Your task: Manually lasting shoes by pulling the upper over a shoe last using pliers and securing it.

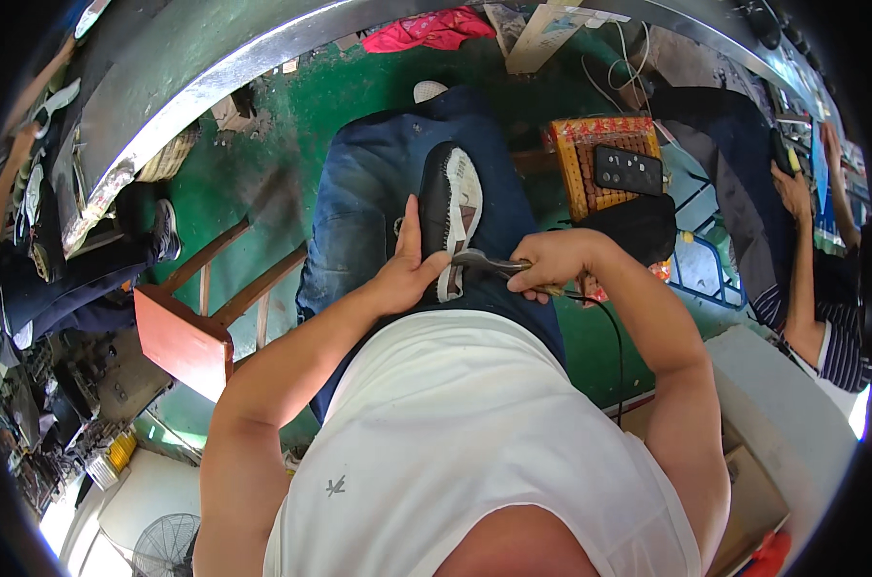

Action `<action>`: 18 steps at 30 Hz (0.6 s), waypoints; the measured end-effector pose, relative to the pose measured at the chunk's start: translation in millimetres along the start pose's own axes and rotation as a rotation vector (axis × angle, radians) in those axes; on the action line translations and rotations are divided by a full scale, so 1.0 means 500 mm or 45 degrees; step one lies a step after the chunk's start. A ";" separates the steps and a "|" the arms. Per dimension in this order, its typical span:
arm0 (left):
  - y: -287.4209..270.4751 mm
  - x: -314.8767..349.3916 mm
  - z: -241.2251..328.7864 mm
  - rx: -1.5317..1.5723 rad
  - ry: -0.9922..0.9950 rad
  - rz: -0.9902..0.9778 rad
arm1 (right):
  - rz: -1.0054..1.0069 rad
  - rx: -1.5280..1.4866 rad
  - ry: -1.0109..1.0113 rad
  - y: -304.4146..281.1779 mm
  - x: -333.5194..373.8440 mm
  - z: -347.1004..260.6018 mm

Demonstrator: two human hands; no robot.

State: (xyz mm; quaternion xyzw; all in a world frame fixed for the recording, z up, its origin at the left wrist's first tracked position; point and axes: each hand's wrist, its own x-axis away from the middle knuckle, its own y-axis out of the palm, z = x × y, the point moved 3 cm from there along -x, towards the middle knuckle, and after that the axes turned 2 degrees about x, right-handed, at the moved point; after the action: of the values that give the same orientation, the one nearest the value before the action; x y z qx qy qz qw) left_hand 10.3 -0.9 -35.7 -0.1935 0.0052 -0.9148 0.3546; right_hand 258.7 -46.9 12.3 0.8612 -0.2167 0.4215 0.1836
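Shoe: the unfinished shoe (466, 188) lies lengthwise on the lap, just above the frame's centre, one side black, the other cream and brown; its lower end is partly covered by the hands and tool.
Left hand: the left hand (404, 276) grasps the shoe's lower part, fingers along the black side, thumb near the tool's head; some fingers are hidden.
Right hand: the right hand (554, 260) is clenched around the handles of the metal pincers (489, 263), mostly covering them.
Pincer tips: at the shoe's lower edge; whether they bite material is hard to make out.
Lap: blue jeans (349, 207), the waist hidden under a white shirt (455, 394).
Right of centre: a black phone (628, 170) on a beaded seat cover (578, 178), partly hidden by a black cloth item (638, 227).
Left: a reddish wooden stool (181, 337), its far leg ends unclear.
Far right: a co-worker's arm (799, 274), the body cut off by the dark rim.
Lower left: a fan (166, 543), cropped.
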 end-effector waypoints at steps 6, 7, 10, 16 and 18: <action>0.001 0.001 -0.002 0.152 -0.203 -0.075 | 0.074 -0.004 0.114 0.014 0.065 -0.041; -0.003 0.000 0.000 0.163 -0.203 -0.081 | 0.406 -0.098 -0.096 0.027 0.066 -0.071; -0.005 -0.003 0.010 0.128 -0.237 -0.141 | 0.968 0.222 -0.303 0.051 0.000 -0.067; -0.035 0.010 0.078 0.268 -0.369 -0.348 | 1.048 0.630 -0.230 0.035 0.010 -0.113; -0.041 0.013 0.085 0.272 -0.323 -0.357 | 0.993 0.734 -0.245 0.044 -0.015 -0.092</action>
State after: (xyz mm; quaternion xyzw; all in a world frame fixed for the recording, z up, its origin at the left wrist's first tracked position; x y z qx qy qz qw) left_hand 7.9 15.3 9.1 -0.2672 -0.1633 -0.9188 0.2404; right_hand 213.0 -40.6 35.6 0.7667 -0.4135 0.4201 -0.2542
